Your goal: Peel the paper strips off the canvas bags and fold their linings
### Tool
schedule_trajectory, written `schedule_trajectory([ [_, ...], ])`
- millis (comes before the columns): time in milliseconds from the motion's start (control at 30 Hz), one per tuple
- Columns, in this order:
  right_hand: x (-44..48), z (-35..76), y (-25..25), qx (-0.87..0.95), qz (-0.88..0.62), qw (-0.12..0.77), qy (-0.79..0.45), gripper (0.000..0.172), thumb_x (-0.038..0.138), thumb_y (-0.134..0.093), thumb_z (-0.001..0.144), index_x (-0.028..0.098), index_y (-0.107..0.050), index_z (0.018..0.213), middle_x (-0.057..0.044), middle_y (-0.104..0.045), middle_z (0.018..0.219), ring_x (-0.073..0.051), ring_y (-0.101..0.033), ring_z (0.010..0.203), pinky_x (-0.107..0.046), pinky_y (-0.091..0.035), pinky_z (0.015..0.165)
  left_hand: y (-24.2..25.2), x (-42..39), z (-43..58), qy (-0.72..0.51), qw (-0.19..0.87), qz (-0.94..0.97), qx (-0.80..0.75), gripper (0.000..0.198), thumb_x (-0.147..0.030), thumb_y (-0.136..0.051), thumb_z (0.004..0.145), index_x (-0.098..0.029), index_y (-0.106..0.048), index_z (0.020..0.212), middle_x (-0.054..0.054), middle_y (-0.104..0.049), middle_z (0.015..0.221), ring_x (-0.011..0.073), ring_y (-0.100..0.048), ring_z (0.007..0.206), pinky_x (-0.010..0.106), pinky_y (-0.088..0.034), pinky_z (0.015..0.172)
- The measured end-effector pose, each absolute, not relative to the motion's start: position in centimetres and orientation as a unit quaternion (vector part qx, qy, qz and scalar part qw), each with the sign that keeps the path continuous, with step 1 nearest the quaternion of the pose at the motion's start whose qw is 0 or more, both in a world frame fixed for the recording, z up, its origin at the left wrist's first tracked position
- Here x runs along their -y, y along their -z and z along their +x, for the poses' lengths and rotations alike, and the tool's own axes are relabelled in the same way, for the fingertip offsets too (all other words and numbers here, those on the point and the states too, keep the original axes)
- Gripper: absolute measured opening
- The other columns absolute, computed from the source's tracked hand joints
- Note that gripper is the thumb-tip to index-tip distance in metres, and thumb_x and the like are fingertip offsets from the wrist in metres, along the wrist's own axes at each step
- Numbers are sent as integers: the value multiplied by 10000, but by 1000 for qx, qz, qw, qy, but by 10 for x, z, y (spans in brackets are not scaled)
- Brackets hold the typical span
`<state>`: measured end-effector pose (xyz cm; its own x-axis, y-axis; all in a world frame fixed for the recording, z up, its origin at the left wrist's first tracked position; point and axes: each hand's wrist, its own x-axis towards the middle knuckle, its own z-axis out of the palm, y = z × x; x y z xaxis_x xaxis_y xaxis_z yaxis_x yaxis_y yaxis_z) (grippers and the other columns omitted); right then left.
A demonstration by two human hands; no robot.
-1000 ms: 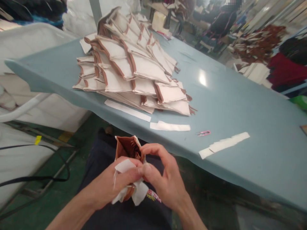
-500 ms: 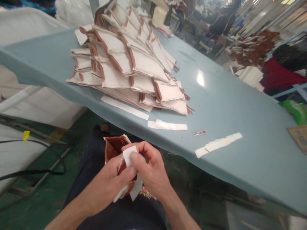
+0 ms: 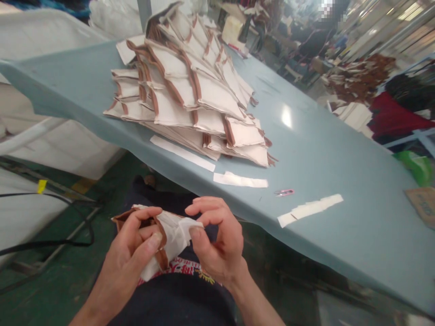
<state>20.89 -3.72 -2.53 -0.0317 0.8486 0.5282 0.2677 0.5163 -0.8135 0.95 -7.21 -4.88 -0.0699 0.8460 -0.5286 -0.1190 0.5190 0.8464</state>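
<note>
Over my lap, my left hand [image 3: 127, 249] grips a small white fabric pouch with brown trim [image 3: 168, 226] by its open, brown-edged mouth. The thumb presses on the outside while some fingers go into the opening. To its right, my right hand [image 3: 219, 242] pinches a thin white strip [image 3: 186, 227] between thumb and forefinger, at the pouch's far end. Whether the strip is joined to the pouch I cannot tell. The other fingers of my right hand are curled and lifted.
A blue-covered table [image 3: 322, 167] bears a big pile of white and brown pouches [image 3: 210, 93]. Along its near edge lie white strips [image 3: 241, 179], pink-handled thread snips [image 3: 284, 193] and more overlapping strips [image 3: 311, 209]. A person [image 3: 316, 38] sits in the background.
My hands have moved apart, the left going left with the pouch. The pouch has turned onto its side, and my right hand holds the white strip out to the right.
</note>
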Motion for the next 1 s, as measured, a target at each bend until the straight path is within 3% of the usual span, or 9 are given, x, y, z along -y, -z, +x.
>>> schedule_trajectory([
  [67,33,219,20,743,-375,518,-198,180,170,-751,1025,343,-720,1064,-17,-920,1082,-255,-869,1024,-481,-666,1065,43,72,12,-407,606,299,-615,549,-585,-900,853,-324,-657,1270,-12,-832,907,226,-736,652,299,-598,631],
  [200,28,239,8,848,-304,430,-68,142,190,-738,1091,327,-748,1055,20,-926,1137,-171,-852,1102,-364,-631,1174,41,73,10,-409,582,337,-617,394,-596,-848,889,-286,-621,976,-45,-692,733,190,-612,604,268,-470,568],
  [333,26,242,-2,862,-269,428,15,200,178,-671,1126,287,-766,988,11,-912,1083,-136,-817,1090,-296,-578,1230,48,78,1,-364,532,421,-637,463,-621,-734,943,-250,-585,711,-45,-587,641,161,-472,580,284,-366,558],
  [467,28,237,-1,856,-268,441,21,219,191,-650,1132,283,-755,963,2,-907,1095,-146,-808,1072,-289,-581,1220,50,86,-6,-322,497,487,-642,523,-629,-599,1043,-254,-636,679,-33,-622,623,185,-493,602,309,-397,603],
  [600,30,236,10,849,-272,452,5,191,214,-676,1131,291,-753,975,-2,-906,1112,-146,-821,1082,-285,-589,1202,54,97,-16,-295,469,527,-644,536,-654,-611,1060,-255,-665,706,-33,-655,656,194,-553,632,303,-445,647],
  [733,34,226,24,823,-274,490,-83,118,162,-671,1115,270,-710,1086,-52,-908,1111,-173,-853,1066,-318,-647,1104,64,103,-30,-270,472,557,-628,519,-670,-602,1083,-246,-734,813,-12,-745,745,214,-653,694,289,-492,666],
  [833,43,209,31,715,-326,566,-249,107,161,-669,1104,263,-676,1072,-70,-893,1025,-192,-854,955,-326,-686,927,70,99,-40,-238,490,575,-610,494,-655,-621,1085,-242,-782,868,0,-803,778,220,-712,712,276,-527,676],
  [900,52,201,33,593,-395,571,-407,118,262,-731,1110,260,-666,1012,-46,-858,906,-182,-812,811,-298,-667,792,69,91,-45,-233,490,593,-595,467,-633,-635,1083,-240,-817,908,13,-842,821,228,-759,754,269,-560,728],
  [1000,59,199,33,397,-454,514,-610,371,529,-863,1040,250,-634,954,26,-731,688,-132,-635,550,-235,-554,568,63,75,-47,-231,480,610,-587,409,-577,-665,1073,-234,-840,933,21,-855,860,226,-769,772,263,-574,742],
])
